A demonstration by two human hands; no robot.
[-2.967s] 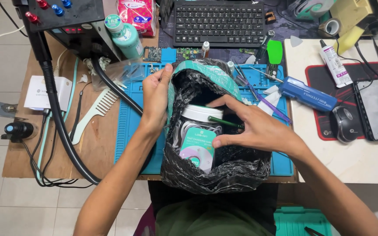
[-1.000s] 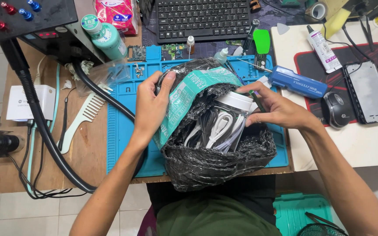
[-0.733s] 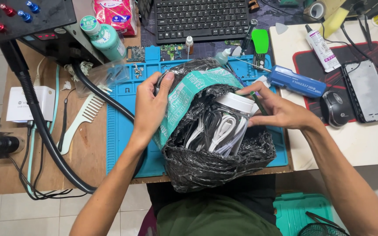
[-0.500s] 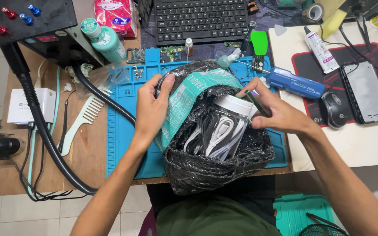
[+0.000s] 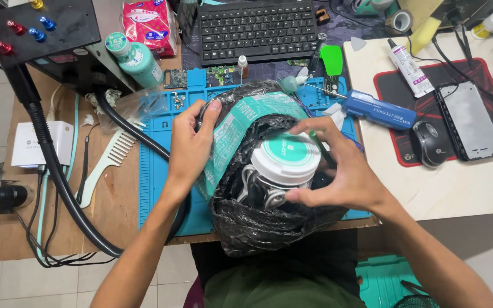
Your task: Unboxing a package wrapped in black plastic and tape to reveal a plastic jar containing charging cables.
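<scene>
At the near edge of the bench, a crumpled black plastic bag [image 5: 269, 225] with a teal printed band is held open on a blue silicone work mat [image 5: 158, 188]. Its left side is gripped by the left hand [image 5: 192, 145], apparently to keep the mouth wide. A round white-lidded clear tub of coiled white cables [image 5: 283, 168] sits in the opening, pinched at its lid rim by the right hand [image 5: 343, 171]. Farther back, a black keyboard [image 5: 258, 28] is seen. Compared with a second earlier, the tub is turned lid-up toward the camera and raised slightly.
</scene>
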